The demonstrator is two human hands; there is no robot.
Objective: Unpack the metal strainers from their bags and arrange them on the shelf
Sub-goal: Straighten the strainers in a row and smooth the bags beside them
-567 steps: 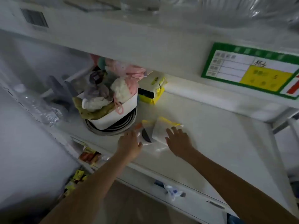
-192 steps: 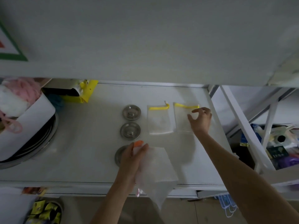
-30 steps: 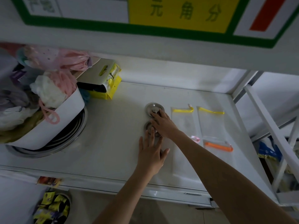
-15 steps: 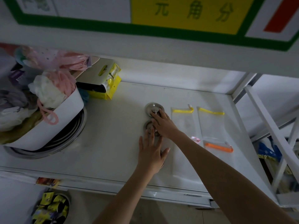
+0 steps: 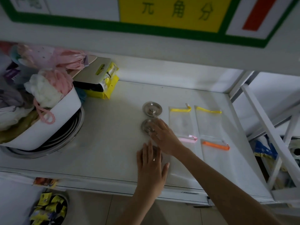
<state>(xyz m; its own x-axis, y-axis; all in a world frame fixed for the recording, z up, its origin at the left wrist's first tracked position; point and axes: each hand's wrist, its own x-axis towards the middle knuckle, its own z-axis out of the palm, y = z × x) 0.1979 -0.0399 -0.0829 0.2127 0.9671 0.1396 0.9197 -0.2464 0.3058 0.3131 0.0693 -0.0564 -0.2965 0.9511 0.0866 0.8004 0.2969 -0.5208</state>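
Note:
On the white shelf [image 5: 105,143] three round metal strainers lie in a column. The far strainer [image 5: 152,109] lies bare. My right hand [image 5: 164,137] rests with its fingertips on the middle strainer [image 5: 146,126]. My left hand [image 5: 151,163] lies flat, fingers spread, over the near strainer [image 5: 158,154], which is mostly hidden. Empty clear bags lie to the right: two with yellow strips [image 5: 180,122] [image 5: 208,124], one with a pink strip [image 5: 189,138] and one with an orange strip [image 5: 215,153].
A white tub [image 5: 53,120] full of cloths and sponges sits on stacked metal basins at the left. A yellow packet [image 5: 103,88] lies behind it. The upper shelf with a price label [image 5: 170,15] hangs overhead. A white frame [image 5: 266,127] bounds the right side.
My right hand has slid back from the far strainer toward me and now touches only the middle one. The left hand stays flat over the near strainer.

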